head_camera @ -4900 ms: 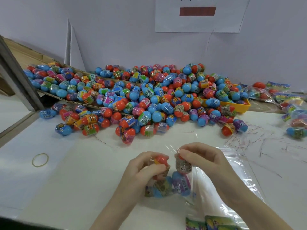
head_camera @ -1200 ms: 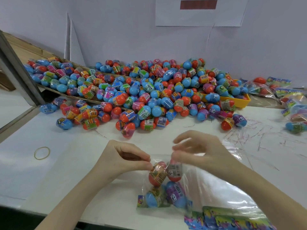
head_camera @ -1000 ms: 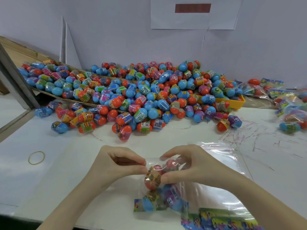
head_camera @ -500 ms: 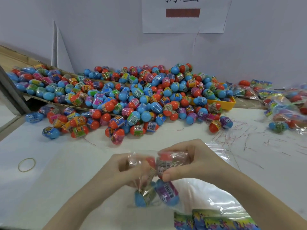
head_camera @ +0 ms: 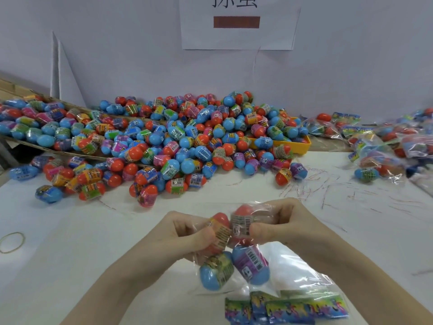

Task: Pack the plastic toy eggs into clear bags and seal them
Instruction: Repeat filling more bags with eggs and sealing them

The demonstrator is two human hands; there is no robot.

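Since half a second ago the clear bag (head_camera: pixel 236 252) has been lifted a little and drawn in tighter; both hands have closed further over its top.

Left hand (head_camera: pixel 187 233): fingers curled, pinching the film beside the orange-capped egg (head_camera: pixel 220 228). Right hand (head_camera: pixel 278 221): fingers and thumb curled round the second upper egg (head_camera: pixel 241 221) through the plastic. Both grip the bag.

Two blue-bottomed eggs (head_camera: pixel 234 268) hang below the fingers, weighing down the bag's lower end just above the worktop (head_camera: pixel 70 254). Holding high likely settles the eggs and leaves slack film at the mouth for sealing; fill looks complete, seal not yet made.

Beyond the fingertips: the loose egg pile (head_camera: pixel 178 141), partly over a yellow tray (head_camera: pixel 302 143). Right of the right hand: finished bags (head_camera: pixel 375 146). Under the right wrist: empty bags with printed headers (head_camera: pixel 285 308). Far left of the left hand: a rubber band (head_camera: pixel 13 241).
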